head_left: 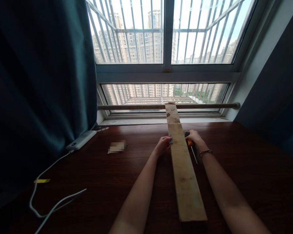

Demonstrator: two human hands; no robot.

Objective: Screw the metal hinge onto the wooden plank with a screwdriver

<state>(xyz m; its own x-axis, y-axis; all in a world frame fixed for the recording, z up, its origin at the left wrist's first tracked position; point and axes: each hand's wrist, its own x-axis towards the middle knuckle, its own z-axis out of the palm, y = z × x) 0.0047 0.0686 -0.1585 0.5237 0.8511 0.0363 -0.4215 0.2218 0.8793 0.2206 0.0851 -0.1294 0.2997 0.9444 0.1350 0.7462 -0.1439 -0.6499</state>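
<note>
A long pale wooden board [184, 169] lies lengthwise on the dark table, its far end reaching towards the window. My left hand [163, 145] is closed at the board's left edge, its fingers on a small shiny metal bracket [170, 139] that lies against the wood. Whether the bracket is fixed cannot be made out. On the board's right side my right hand [194, 137] is closed on a screwdriver [190, 143] with a yellow and black handle. The shaft slants down and back towards me, its tip apart from the board.
A white power strip [81, 140] with a white cable [51, 167] occupies the table's left side. A small blurred packet [117, 147] and a yellow strip [42, 180] lie there too. A rail [136, 107] crosses before the window; a dark curtain [51, 71] hangs left.
</note>
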